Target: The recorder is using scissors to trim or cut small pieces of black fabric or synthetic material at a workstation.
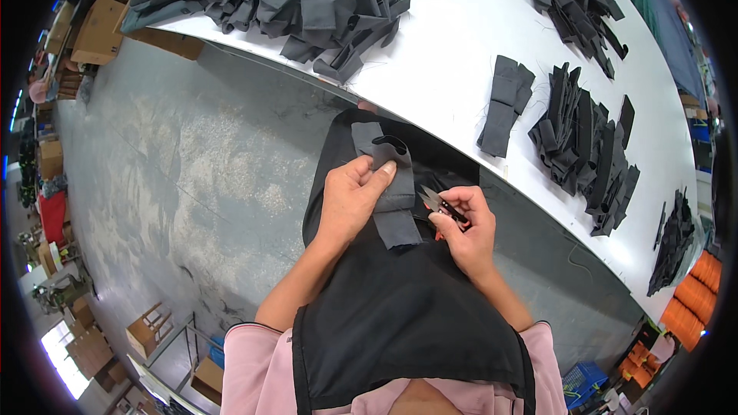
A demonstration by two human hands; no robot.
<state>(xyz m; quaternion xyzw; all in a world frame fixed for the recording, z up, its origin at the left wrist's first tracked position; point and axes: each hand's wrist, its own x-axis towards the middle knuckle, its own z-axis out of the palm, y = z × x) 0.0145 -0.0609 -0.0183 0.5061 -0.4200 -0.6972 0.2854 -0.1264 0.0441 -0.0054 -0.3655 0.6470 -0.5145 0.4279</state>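
A dark grey fabric strip [394, 219], folded into a loop near its top, is pinched between the thumb and fingers of my left hand [350, 198]. It hangs over the black apron on my lap. My right hand [470, 230] is closed around small thread snips [446, 206] with dark blades and some red on the handle. The snips' points are parted and face the strip, a short way to its right. Part of the handle is hidden in my right palm.
A white table [446, 61] runs diagonally ahead of me, its edge close beyond my lap. On it lie a large heap of grey strips [307, 0], a pair of strips [505, 104] and another pile [584, 146]. Cardboard boxes [98, 31] stand at far left.
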